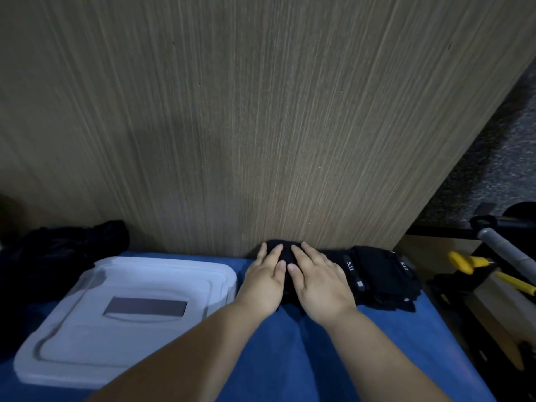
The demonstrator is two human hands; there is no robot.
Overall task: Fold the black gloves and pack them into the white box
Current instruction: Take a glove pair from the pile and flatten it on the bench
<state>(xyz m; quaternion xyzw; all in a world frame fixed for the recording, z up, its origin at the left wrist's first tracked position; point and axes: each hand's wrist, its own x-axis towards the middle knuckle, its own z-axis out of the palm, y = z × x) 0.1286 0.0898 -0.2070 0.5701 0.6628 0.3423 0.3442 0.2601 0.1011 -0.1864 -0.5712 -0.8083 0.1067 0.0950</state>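
I read white "5.11" lettering on black fabric gloves piled at three o'clock of the hands. The left hand and right hand lie flat, fingers straight, pressing a folded black glove; lidded white plastic box at nine o'clock.

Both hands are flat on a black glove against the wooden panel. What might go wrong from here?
1. The white box still has its lid on, so the left hand or right hand must lift off the black glove, and the fold may spring open.
2. The other gloves lie close beside the right hand; pulling the pressed glove away might drag or scatter them.
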